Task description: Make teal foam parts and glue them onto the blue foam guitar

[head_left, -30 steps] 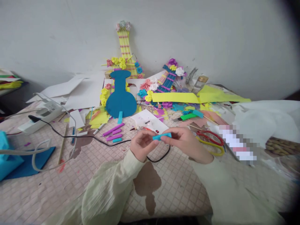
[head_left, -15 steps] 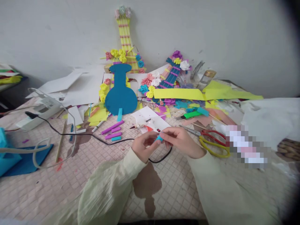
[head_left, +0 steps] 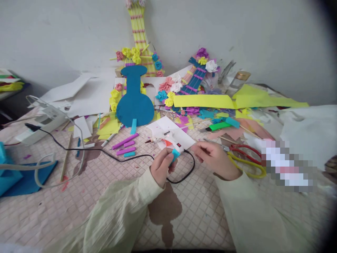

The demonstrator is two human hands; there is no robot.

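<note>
A small light-blue paper piece (head_left: 174,155) is pinched between the thumb and fingers of my left hand (head_left: 161,167), in the middle of the table. My right hand (head_left: 218,161) is apart from it on the right, fingers loosely curled and parted, with nothing visible in them. Just beyond both hands, a white hot glue gun (head_left: 171,140) with an orange trigger lies on a folded white sheet (head_left: 168,123). To its left are purple paper strips (head_left: 125,141) and a light-blue strip (head_left: 129,154). Farther back stands a dark-blue guitar-shaped cutout (head_left: 135,105) with a light-blue tab at its bottom.
Scissors with red and yellow handles (head_left: 249,170) lie beside my right hand. Behind them is a green cutter (head_left: 218,126). A black cord (head_left: 116,160) crosses the table to a power strip (head_left: 39,130). Flower-trimmed paper guitars (head_left: 138,31) lean at the wall.
My right hand has let go of the light-blue piece and moved right. My left hand keeps the piece, now showing more of its face. The view has shifted slightly.
</note>
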